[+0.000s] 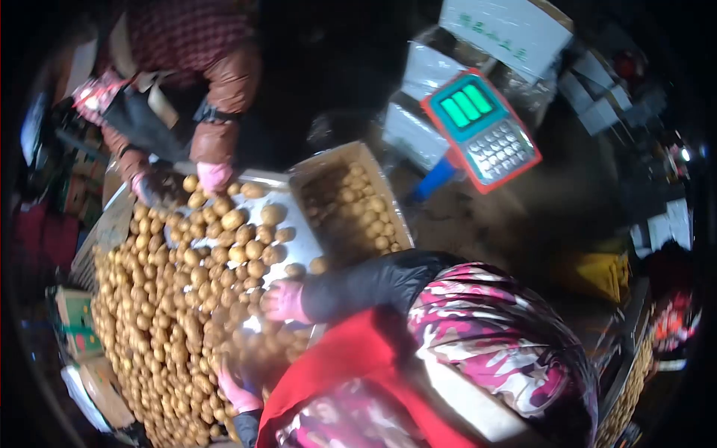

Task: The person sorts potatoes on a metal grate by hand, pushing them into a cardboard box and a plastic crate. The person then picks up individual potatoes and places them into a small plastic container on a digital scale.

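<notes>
Potatoes (160,328) lie heaped over a pale sorting table (299,224). My right hand (284,301), in a pink glove with a dark sleeve, reaches across the table's near side. Its fingers are apart beside some potatoes, and I see nothing held in it. Lower down, my left hand (235,390), also pink-gloved, is at the edge of the heap; blur and potatoes hide its fingers. Between my hands the potatoes are smeared by motion. A cardboard box (403,224) partly filled with potatoes stands beyond my right forearm.
Across the table, a co-worker in brown sleeves (216,142) has gloved hands among the potatoes. A scale display (485,131) with a keypad rises on a blue post beside the box. White cartons (508,33) stand behind it. Other boxes (78,321) line the left side.
</notes>
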### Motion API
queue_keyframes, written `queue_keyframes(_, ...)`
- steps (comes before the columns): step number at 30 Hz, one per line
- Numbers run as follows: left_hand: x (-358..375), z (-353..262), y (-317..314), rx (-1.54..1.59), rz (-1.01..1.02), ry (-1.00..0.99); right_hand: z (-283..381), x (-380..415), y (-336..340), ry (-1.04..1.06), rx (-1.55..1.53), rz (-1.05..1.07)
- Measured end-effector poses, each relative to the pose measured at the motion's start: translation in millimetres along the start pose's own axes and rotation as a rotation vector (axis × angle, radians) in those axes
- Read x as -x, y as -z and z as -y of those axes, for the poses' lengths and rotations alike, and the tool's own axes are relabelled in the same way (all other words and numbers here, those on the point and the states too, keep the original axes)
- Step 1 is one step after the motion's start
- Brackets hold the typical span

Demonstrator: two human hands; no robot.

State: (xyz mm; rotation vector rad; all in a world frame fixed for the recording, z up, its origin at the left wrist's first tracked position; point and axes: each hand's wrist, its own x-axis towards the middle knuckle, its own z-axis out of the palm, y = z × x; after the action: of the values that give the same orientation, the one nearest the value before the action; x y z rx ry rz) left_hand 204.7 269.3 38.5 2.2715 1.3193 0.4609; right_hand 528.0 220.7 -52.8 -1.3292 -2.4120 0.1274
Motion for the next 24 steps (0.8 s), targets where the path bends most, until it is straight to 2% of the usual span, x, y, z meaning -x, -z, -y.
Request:
queue_keyframes(2,41,46,-2,-0.184,-0.032,-0.029,-1,-8,19,-0.107,0.069,0.079)
queue_keyframes(3,61,71,-7,-0.295,-0.101,-0.123,-10,-16,5,-0.188,0.139,-0.030)
queue_keyframes(4,75,69,-10,-0.381,-0.163,-0.169,-22,-23,-5,-0.271,0.198,-0.139)
queue_keyframes(6,101,90,-27,-0.447,-0.278,-0.124,-58,-41,36,-0.441,0.270,0.063)
queue_keyframes(7,126,117,-35,-0.467,-0.211,-0.017,-79,-50,50,-0.477,0.295,0.024)
queue_keyframes(8,151,145,-44,-0.493,-0.141,0.088,-104,-60,66,-0.474,0.344,-0.130)
queue_keyframes(9,137,90,-33,-0.460,-0.253,-0.009,-130,-71,82,-0.464,0.396,-0.300)
queue_keyframes(11,139,67,-36,-0.520,-0.353,-0.024,-165,-89,119,-0.430,0.492,-0.571)
queue_keyframes(13,140,43,-32,-0.560,-0.385,-0.007,-185,-97,154,-0.441,0.546,-0.672)
queue_keyframes(14,143,46,-35,-0.557,-0.381,0.057,-198,-94,158,-0.430,0.499,-0.666)
queue_keyframes(16,138,54,-43,-0.551,-0.363,0.155,-212,-88,158,-0.696,0.301,-0.165)
queue_keyframes(17,126,56,-49,-0.546,-0.351,0.153,-203,-91,175,-0.776,0.295,0.028)
queue_keyframes(18,108,56,-54,-0.536,-0.345,0.128,-201,-85,176,-0.825,0.184,-0.007)
queue_keyframes(19,88,51,-63,-0.525,-0.343,0.086,-199,-66,158,-0.754,0.342,-0.138)
queue_keyframes(20,66,42,-72,-0.519,-0.340,0.037,-192,-56,163,-0.807,0.304,-0.069)
queue_keyframes(21,46,31,-81,-0.505,-0.327,-0.015,-193,-48,138,-0.868,0.387,-0.185)
queue_keyframes(22,26,22,-90,-0.495,-0.313,-0.069,-174,-16,111,-0.728,0.702,-0.576)
queue_keyframes(24,3,9,-96,-0.476,-0.281,-0.158,-153,19,69,-0.847,0.607,-0.559)
